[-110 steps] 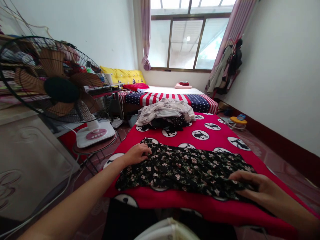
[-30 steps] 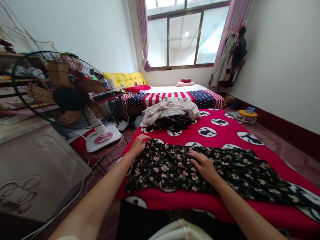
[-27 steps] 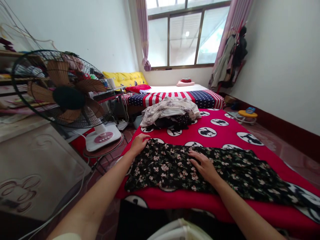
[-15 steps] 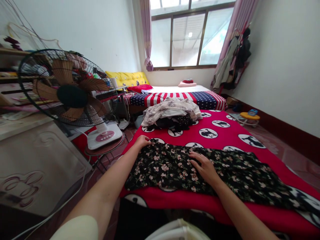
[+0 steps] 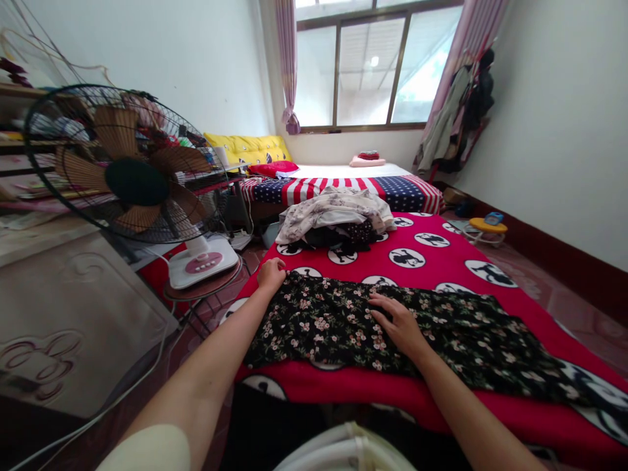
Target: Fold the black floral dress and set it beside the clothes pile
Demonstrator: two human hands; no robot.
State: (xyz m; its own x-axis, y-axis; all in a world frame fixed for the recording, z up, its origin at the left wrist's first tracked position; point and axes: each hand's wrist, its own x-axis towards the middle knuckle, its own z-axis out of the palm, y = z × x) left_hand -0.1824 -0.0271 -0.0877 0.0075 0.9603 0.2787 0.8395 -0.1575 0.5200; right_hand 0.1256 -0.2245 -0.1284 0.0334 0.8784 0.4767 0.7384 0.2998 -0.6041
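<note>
A black garment with a pink and white flower print (image 5: 318, 320) lies stretched out across the red patterned bed cover (image 5: 343, 386). At its far left corner, my left hand (image 5: 271, 273) is closed on the cloth's edge. My right hand (image 5: 396, 322) rests palm down on the middle of the garment, fingers spread and holding nothing. The garment's right end trails off toward the lower right. Farther back on the same cover sits a heap of clothes (image 5: 333, 219), with pale printed cloth on top and dark cloth below.
To the left, a large fan (image 5: 137, 183) stands on a round stool beside a cabinet (image 5: 83, 327). Behind the heap is a second bed with a flag-print cover (image 5: 333, 190). A yellow stool (image 5: 488, 226) stands at the right wall. A white curved object (image 5: 343, 451) shows at the bottom.
My left hand has shifted slightly left and up, drawing the garment's far left corner with it. The right hand stays on the cloth. The whole view has moved a little.
</note>
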